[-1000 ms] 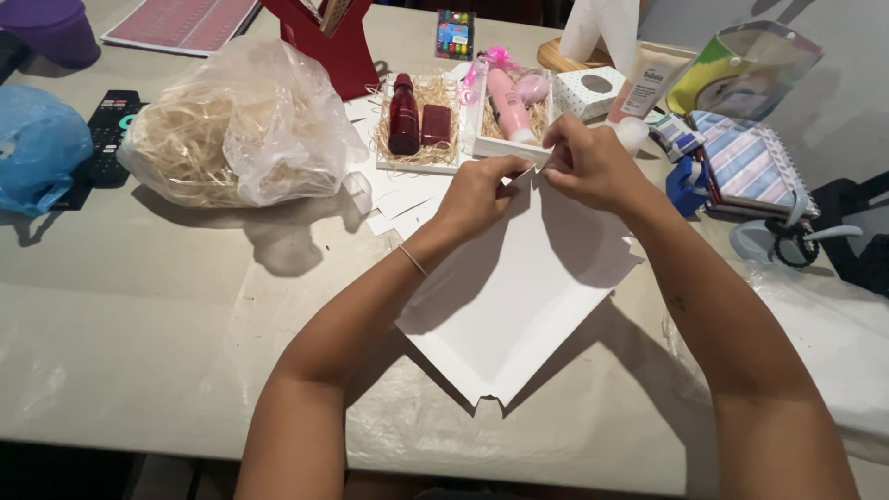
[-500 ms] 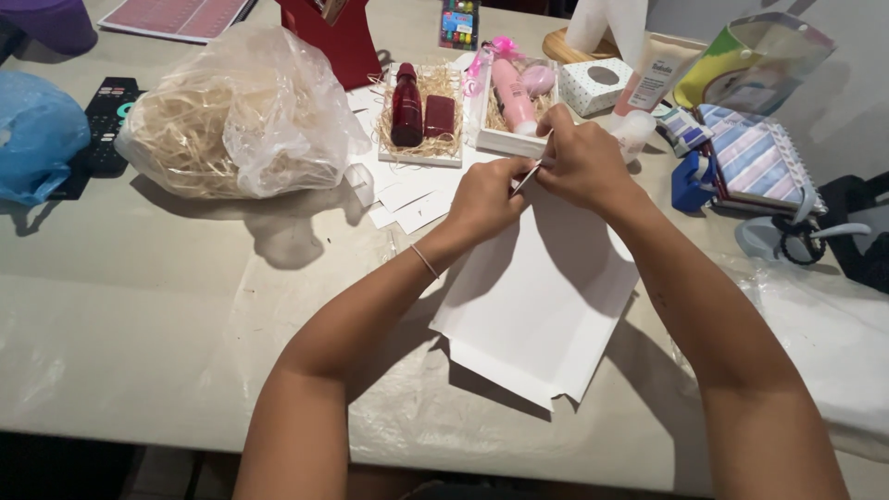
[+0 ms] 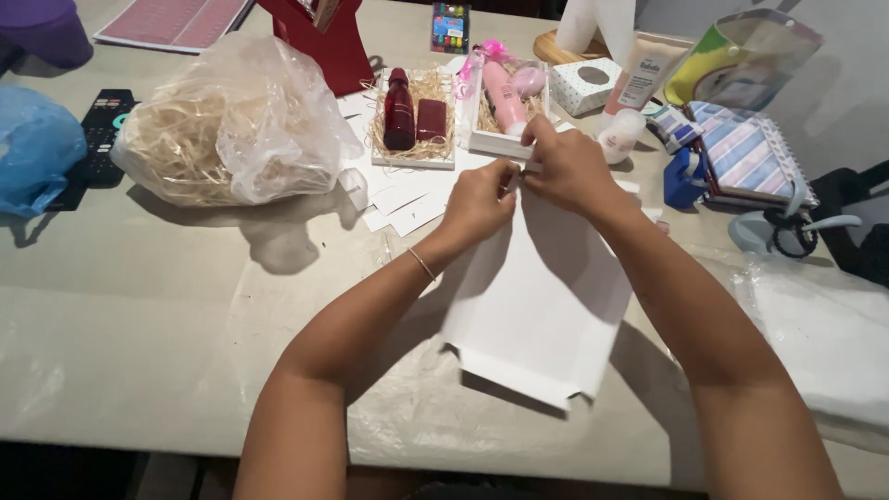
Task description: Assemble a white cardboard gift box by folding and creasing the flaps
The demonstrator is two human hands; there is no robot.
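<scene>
Both bare forearms extend forward from the near edge, converging. Left hand [image 3: 480,202] and right hand [image 3: 567,169] meet fingertip to fingertip, fingers [image 3: 507,178] pinched closed, knuckles up. Right hand sits slightly farther out. Thin bracelet on left wrist.

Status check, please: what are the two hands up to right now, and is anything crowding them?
Left hand and right hand both pinching far edge of white card. Card flat on table, near flap folded. Gift trays just beyond hands; not touching.
</scene>
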